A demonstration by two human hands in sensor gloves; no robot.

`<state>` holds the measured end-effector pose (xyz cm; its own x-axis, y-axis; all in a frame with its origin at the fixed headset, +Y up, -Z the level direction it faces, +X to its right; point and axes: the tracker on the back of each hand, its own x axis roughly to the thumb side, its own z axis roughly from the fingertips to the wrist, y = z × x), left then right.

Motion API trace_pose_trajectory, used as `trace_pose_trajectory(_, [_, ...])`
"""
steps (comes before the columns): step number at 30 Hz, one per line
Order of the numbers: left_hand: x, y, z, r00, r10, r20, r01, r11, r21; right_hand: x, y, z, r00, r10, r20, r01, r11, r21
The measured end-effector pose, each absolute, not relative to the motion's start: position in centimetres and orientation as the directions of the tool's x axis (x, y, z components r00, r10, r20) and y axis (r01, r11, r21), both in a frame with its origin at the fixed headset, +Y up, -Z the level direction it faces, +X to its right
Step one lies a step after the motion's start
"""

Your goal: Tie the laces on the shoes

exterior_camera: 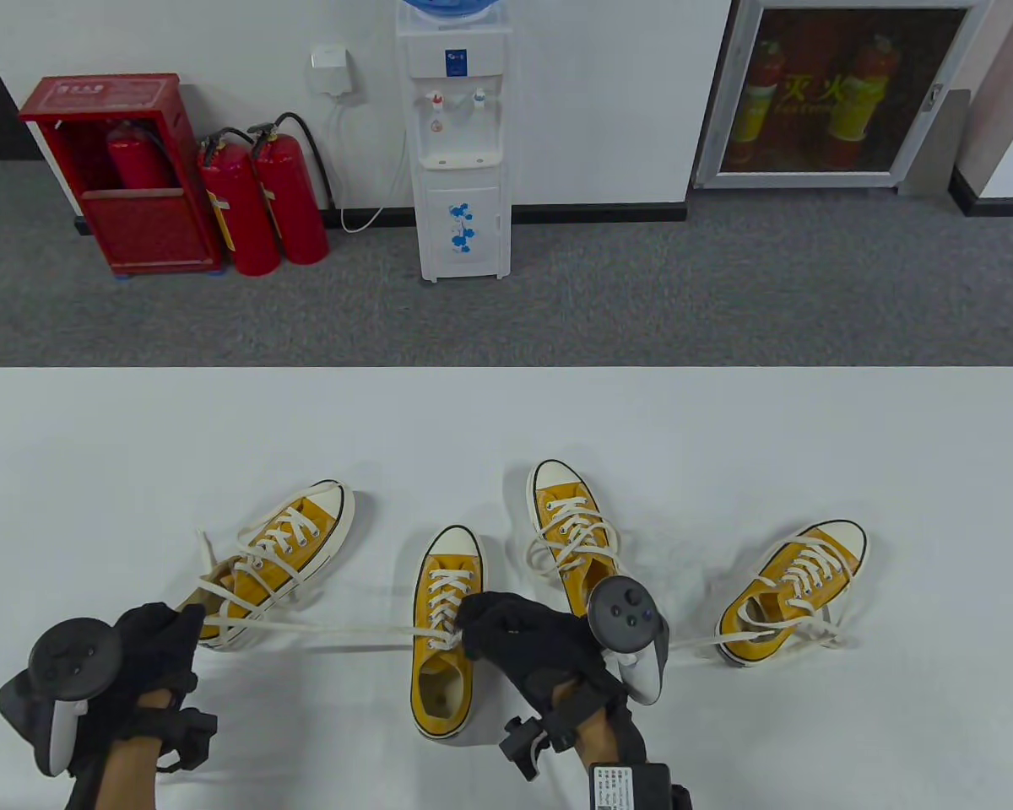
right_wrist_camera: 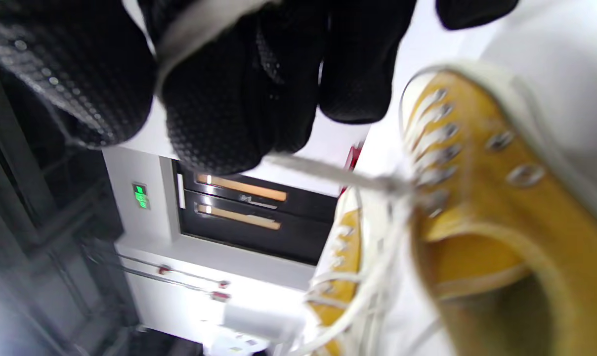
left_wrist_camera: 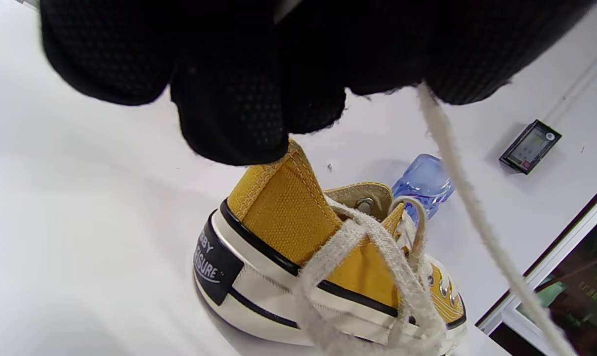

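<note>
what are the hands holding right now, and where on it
Each hand grips one free end of the centre shoe's lace: the left hand holds the taut strand running left, the right hand the strand beside the eyelets.

You are in an office or institutional workroom. Grey carpet (exterior_camera: 641, 287) runs past your white table (exterior_camera: 506, 413) to a white wall. Far left: a red extinguisher cabinet (exterior_camera: 118, 177) and two floor extinguishers (exterior_camera: 262, 202). Far centre: a water dispenser (exterior_camera: 460, 143). Far right: a glazed wall-mounted extinguisher case (exterior_camera: 836, 93).
</note>
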<state>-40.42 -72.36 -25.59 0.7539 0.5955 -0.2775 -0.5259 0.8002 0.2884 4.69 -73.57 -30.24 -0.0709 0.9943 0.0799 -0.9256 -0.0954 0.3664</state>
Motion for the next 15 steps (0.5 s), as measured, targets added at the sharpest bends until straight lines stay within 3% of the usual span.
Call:
trace_pose_trajectory(9, [-40.2,-72.5,-25.7,0.752,0.605,-0.262,-0.541,0.793,0.280,2.4,-73.9,-32.0,0.122,0.992,-0.043,-0.857,0.127,0.499])
trace_pose_trajectory(15, [-40.1,-72.7,-25.8,0.703,0.669,-0.241,-0.611,0.741,0.278,2.0,-74.8,-32.3,0.177,0.981,-0.076,-0.854,0.192,0.483])
